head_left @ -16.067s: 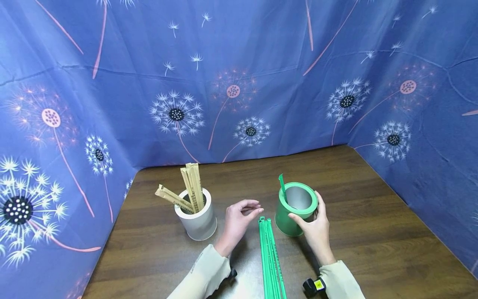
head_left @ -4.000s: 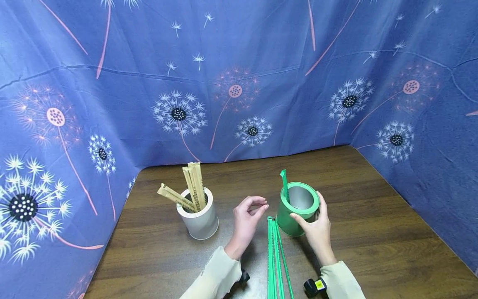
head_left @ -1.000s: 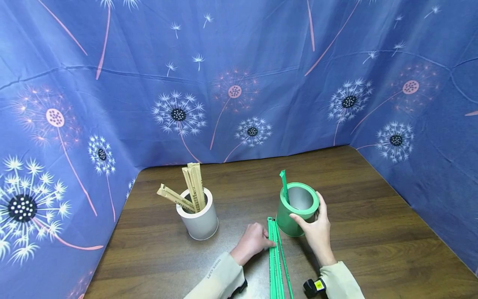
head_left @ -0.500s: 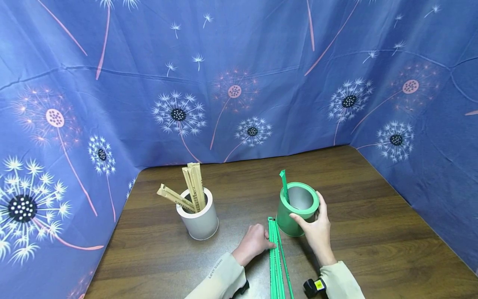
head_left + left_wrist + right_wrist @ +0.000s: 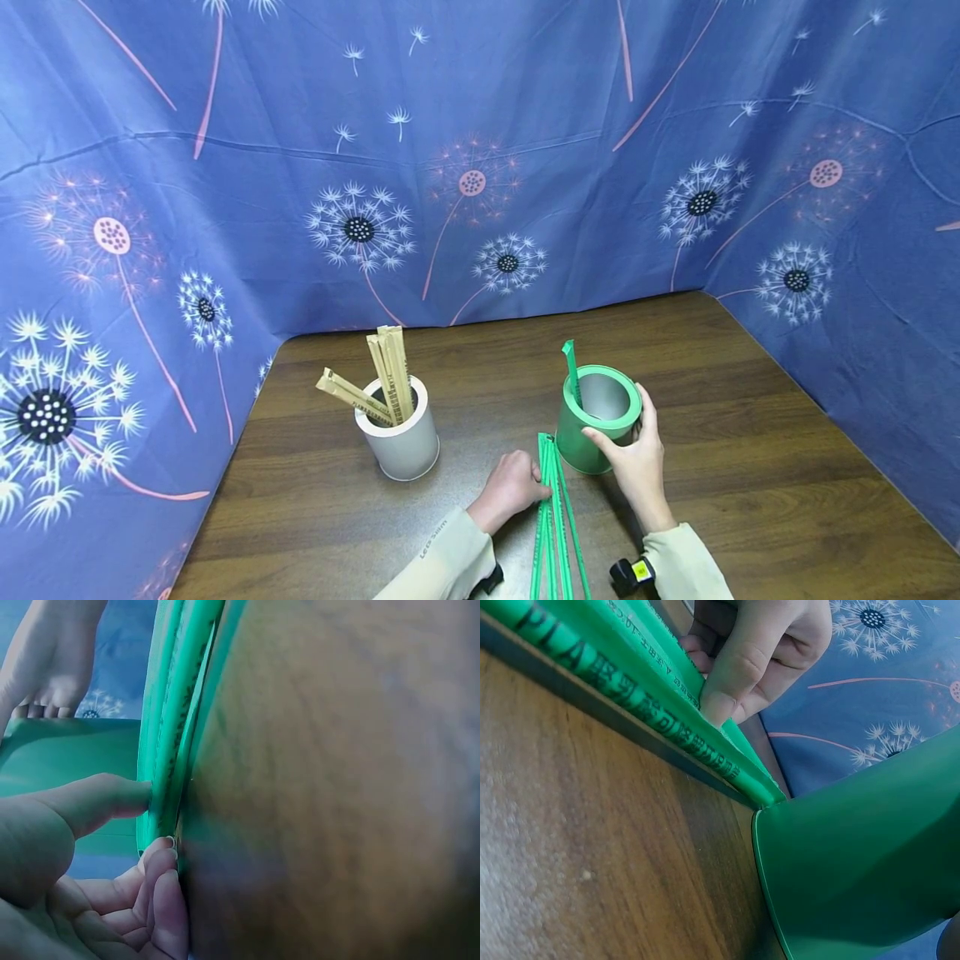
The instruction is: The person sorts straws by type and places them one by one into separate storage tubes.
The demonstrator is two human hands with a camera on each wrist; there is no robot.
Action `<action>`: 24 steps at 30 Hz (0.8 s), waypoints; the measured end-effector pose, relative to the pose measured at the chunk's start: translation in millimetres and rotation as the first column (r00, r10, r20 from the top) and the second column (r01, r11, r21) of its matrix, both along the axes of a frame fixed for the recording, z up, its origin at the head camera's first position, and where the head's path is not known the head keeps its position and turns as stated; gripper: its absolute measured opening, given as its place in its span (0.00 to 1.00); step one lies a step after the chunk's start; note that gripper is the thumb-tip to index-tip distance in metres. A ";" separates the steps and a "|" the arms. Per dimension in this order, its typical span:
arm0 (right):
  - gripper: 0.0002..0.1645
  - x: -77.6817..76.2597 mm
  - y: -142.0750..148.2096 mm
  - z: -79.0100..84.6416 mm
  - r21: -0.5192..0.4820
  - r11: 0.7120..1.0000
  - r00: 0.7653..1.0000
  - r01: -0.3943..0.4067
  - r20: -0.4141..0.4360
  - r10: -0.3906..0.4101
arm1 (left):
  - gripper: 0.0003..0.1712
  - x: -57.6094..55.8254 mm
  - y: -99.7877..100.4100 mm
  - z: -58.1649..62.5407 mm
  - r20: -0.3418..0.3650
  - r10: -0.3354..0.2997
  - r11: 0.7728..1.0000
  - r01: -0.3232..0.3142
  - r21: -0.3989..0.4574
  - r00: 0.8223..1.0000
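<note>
In the head view, my left hand (image 5: 513, 483) pinches at the left side of a bundle of green wrapped straws (image 5: 558, 533) lying on the table. The left wrist view puts the thumb on one side of the straws (image 5: 169, 712) and curled fingertips on the other; how many are caught is unclear. My right hand (image 5: 637, 458) grips the right side of an upright green cup (image 5: 581, 446), thumb in front, other fingers partly hidden behind. One green wrapped straw (image 5: 572, 371) leans up from that cup. Printed lettering shows on the straws (image 5: 630, 697) in the right wrist view.
To the left stands a whitish cup (image 5: 408, 450) with several brown paper-wrapped straws (image 5: 392, 375), some tilted out leftwards. The brown wooden table (image 5: 750, 467) meets a blue dandelion-print cloth (image 5: 585, 192) behind and at both sides.
My left hand has come down from near the straws' top ends to pinch the bundle. Just now the straws' near ends have fanned out leftwards. My right hand keeps holding the green cup.
</note>
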State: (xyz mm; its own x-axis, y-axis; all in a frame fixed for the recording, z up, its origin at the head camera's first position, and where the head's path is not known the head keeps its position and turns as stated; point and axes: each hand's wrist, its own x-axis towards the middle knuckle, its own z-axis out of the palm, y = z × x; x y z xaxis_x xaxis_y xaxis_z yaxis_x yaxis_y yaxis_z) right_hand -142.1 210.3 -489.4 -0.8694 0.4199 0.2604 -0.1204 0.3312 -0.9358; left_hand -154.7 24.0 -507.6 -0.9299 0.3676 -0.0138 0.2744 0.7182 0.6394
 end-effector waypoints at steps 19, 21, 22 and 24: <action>0.62 -0.5 0.8 -1.2 0.000 1.000 1.000 0.005 0.004 -0.005 | 0.06 -7.3 -13.2 -6.1 0.091 0.057 0.971 -0.076 0.226 0.994; 0.62 -0.7 1.0 -1.2 0.000 1.000 1.000 0.005 0.004 -0.005 | 0.06 -7.4 -14.2 -6.7 0.108 0.060 0.961 -0.087 0.263 0.992; 0.62 -0.7 1.1 -1.2 0.002 1.000 1.000 0.005 0.004 -0.005 | 0.06 -7.6 -14.6 -6.7 0.118 0.059 0.953 -0.091 0.288 0.991; 0.62 -0.7 1.0 -1.0 0.007 1.000 1.000 0.004 0.007 -0.004 | 0.06 -7.7 -15.4 -6.0 0.132 0.057 0.941 -0.098 0.324 0.990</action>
State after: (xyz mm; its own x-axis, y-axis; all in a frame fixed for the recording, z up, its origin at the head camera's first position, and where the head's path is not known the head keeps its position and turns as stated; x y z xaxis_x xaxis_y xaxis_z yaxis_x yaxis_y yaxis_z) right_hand -142.7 211.2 -490.4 -0.8696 0.4212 0.2575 -0.1130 0.3379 -0.9344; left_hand -162.4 8.7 -513.6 -0.9547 0.2971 -0.0168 0.1336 0.4783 0.8680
